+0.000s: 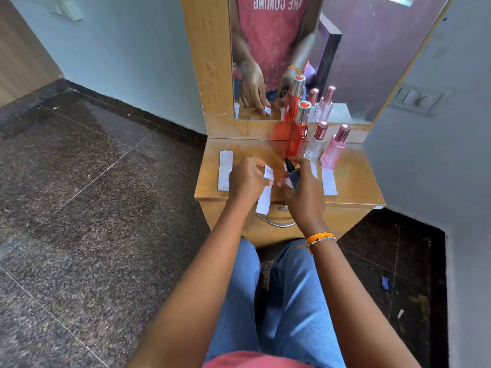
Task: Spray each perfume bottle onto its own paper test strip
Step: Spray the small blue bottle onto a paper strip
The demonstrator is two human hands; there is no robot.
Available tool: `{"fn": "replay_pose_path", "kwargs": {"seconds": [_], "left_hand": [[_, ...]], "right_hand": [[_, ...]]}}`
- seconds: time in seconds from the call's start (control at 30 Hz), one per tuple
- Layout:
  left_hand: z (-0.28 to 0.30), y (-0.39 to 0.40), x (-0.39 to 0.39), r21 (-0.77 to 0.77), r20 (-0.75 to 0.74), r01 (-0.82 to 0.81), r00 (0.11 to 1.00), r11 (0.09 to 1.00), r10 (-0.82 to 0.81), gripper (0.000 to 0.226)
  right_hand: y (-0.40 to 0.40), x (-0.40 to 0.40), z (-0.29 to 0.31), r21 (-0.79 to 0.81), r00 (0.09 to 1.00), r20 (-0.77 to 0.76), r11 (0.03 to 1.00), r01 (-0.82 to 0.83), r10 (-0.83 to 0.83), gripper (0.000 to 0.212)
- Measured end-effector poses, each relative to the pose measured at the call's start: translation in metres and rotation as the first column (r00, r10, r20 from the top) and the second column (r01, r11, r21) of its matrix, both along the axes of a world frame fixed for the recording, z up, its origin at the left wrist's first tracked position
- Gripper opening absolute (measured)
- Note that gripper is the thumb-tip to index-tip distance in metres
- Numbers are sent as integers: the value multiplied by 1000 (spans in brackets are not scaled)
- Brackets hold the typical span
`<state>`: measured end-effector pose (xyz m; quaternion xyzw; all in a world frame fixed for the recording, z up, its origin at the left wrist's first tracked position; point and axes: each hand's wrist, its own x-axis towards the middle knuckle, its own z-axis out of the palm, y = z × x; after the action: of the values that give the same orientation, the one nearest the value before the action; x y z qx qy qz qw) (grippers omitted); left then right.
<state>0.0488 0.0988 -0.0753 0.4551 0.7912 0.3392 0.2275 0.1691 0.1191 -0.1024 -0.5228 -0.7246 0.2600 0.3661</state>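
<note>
The right hand (300,189) grips a small dark bottle (291,172), its black cap tilted up and left; the fingers cover most of the body. The left hand (248,179) pinches the top of a paper strip (265,193) that hangs past the front edge of the surface (353,187). One strip (225,170) lies flat at far left, another (329,181) at right before the pink bottle (335,146). A further strip beside the right hand is mostly hidden, only its edge showing. The red bottle (299,131) and clear bottle (316,142) stand capped at the back, against the mirror (358,62). The nozzle under the dark bottle's cap is too small to make out
</note>
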Motion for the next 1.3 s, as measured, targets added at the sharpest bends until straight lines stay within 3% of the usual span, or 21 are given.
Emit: {"fn": "replay_pose_path", "kwargs": {"seconds": [0.23,0.3,0.37,0.47,0.6,0.73,0.87,1.07,1.17,1.3], "left_hand": [[2,-3,2,17,-243,-39,969,999,42,55],[8,-7,2,121,-158,-35,986,992,54,40],[14,-12,2,158,54,20,998,987,-28,29],[20,-21,6,84,295,171,937,982,-189,22],[24,-28,8,83,526,220,818,972,-231,21],[29,-32,4,100,589,228,771,969,-242,12],[28,-33,8,117,635,104,756,988,-155,16],[29,-33,12,141,751,-98,659,985,-42,31],[31,-32,18,155,788,-155,615,976,-27,28],[31,-32,28,130,797,-181,604,975,6,29]], "right_hand": [[-5,4,0,-6,990,-137,1000,19,-19,40],[-7,6,1,8,979,-203,1000,4,-3,43],[-8,7,3,36,968,-248,999,-21,29,49],[-12,8,10,86,957,-275,994,-71,92,57],[-18,9,17,127,952,-278,987,-98,131,48],[-22,9,23,113,938,-295,981,-157,184,52],[-29,10,23,100,924,-335,982,-161,186,65],[-50,7,11,58,909,-386,987,-146,158,35],[-51,3,9,40,898,-358,965,-258,255,36],[-51,1,5,43,900,-330,957,-288,286,39]]}}
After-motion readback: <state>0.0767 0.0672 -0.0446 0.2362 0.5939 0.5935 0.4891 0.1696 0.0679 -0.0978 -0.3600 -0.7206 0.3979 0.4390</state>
